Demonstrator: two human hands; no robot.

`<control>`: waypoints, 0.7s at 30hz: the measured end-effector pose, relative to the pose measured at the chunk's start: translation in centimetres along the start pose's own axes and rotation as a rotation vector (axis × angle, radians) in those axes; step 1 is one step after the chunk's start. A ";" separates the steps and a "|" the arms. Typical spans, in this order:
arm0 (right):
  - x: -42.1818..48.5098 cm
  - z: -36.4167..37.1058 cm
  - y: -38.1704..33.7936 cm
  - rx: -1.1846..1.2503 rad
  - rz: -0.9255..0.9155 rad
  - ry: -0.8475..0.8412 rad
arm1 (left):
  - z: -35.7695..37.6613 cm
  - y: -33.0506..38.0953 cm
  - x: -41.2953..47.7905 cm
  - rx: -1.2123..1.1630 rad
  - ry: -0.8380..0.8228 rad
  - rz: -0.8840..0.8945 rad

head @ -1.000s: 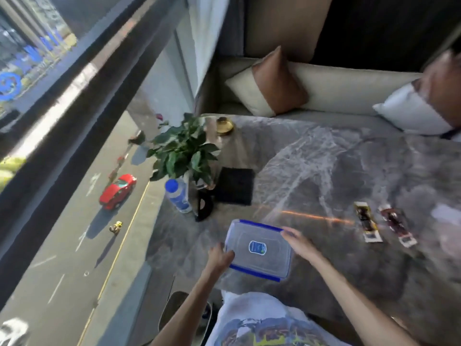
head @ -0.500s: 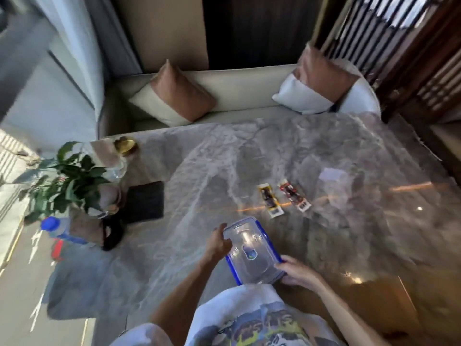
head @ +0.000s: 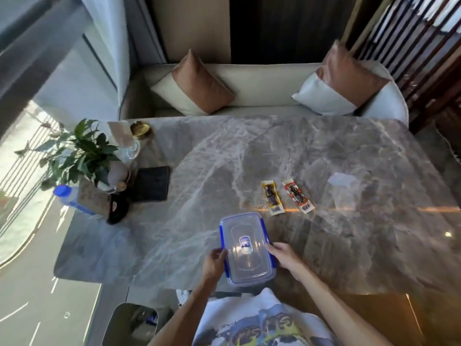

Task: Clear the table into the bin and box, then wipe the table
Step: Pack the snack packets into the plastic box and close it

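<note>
The box, a clear plastic tub with a blue-rimmed lid, sits at the near edge of the table, right in front of the person, and both hands are on it: the left hand curls round its left side with the fingers bent against the lid's rim, and the right hand cups the right side, fingers laid along the blue clip there. The lid looks to be on and flat, so my reading is that the step in hand is getting the box open (or at least set in place) before anything goes into it. The next move would call for the clips along the long sides to be freed and the lid lifted off and set down clear of the two sachets, which lie side by side, just apart from each other, a little beyond the box and to the right. A pale scrap of paper lies further right, and the bin stands on the floor below the table's near left corner, with something already in it. By the plant at the left end are a bottle with a blue cap and a black square. As for writing: the lid carries a small oval blue-and-white badge at its centre, and the sachets (one yellow, one red) have printed faces with a white panel at the near end, but none of it is sharp enough to read.
</note>
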State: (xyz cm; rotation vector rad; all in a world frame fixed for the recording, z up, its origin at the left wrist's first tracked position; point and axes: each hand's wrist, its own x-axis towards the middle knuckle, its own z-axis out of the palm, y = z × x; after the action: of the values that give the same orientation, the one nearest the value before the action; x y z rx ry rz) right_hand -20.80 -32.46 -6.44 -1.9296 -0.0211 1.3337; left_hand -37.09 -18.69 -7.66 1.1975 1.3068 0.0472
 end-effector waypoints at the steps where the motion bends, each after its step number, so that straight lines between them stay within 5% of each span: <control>1: 0.1 0.3 0.0 0.022 0.013 -0.009 | 0.1 -0.7 0.0 -0.066 -0.014 -0.070; 8: 1.0 1.4 1.5 0.211 0.031 0.032 | -0.2 -1.8 0.3 -0.332 0.010 -0.187; 21: 2.3 2.5 2.0 0.346 0.094 0.137 | 1.2 -0.9 1.9 -0.231 0.260 -0.113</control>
State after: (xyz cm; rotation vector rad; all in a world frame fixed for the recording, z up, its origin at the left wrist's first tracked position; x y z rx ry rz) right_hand -22.58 -31.42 -9.84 -1.7364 0.3494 1.1733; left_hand -36.08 -18.63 -9.86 0.9404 1.5486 0.2726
